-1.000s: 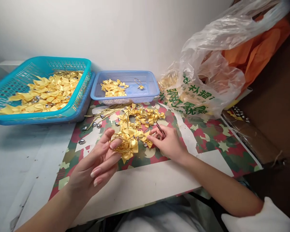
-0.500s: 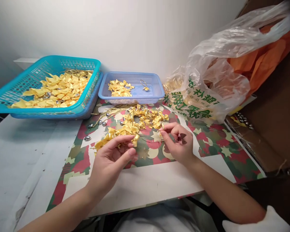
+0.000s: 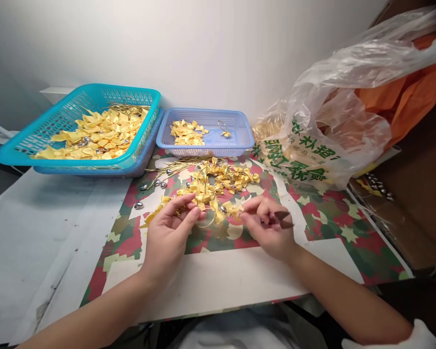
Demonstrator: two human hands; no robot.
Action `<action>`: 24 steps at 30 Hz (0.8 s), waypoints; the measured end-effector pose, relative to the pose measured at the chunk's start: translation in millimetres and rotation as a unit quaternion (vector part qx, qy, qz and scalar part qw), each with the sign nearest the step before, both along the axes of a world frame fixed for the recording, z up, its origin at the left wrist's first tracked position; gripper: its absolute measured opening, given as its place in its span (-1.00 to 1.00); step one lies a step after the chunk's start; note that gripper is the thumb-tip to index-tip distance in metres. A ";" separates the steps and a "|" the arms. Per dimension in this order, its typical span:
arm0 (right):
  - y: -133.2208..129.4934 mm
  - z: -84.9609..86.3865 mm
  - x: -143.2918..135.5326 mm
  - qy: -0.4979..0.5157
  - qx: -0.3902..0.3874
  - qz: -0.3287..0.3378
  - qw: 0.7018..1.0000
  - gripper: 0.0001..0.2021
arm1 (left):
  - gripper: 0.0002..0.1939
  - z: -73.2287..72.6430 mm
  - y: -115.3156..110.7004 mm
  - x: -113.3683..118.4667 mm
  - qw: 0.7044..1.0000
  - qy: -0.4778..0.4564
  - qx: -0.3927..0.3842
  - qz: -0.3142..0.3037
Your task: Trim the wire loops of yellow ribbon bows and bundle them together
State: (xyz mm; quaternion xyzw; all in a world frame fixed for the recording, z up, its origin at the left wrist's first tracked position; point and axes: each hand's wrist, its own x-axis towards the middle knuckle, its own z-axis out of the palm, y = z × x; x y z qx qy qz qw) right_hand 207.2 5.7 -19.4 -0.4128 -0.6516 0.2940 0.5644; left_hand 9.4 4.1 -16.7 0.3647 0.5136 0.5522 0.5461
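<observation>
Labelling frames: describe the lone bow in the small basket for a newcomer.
Right of the large turquoise basket stands a smaller periwinkle basket. In its right half lies one yellow bow with a gold loop, apart from the bow heap at left.

Bench top: white surface at left, patterned sheet at centre and right.
Bench (image 3: pixel 32 237) carries red-green star-print sheet (image 3: pixel 319 218); white paper (image 3: pixel 221 281) along near edge. On the sheet: yellow bows (image 3: pixel 245 179) with gold loops, loosely heaped; gold wires (image 3: pixel 178 164) just behind; loose silver bells (image 3: pixel 138 206) at left. Rear: small blue basket (image 3: pixel 207 152), upright; left of it, lower blue basket (image 3: pixel 90 170) under a turquoise one (image 3: pixel 74 162); right, printed plastic bag (image 3: pixel 312 160).
</observation>
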 end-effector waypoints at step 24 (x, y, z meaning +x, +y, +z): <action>0.1 0.1 8.5 0.175 -0.135 0.051 0.974 -0.64 | -0.74 7.1 4.1 -7.5 0.974 0.173 0.143 -0.008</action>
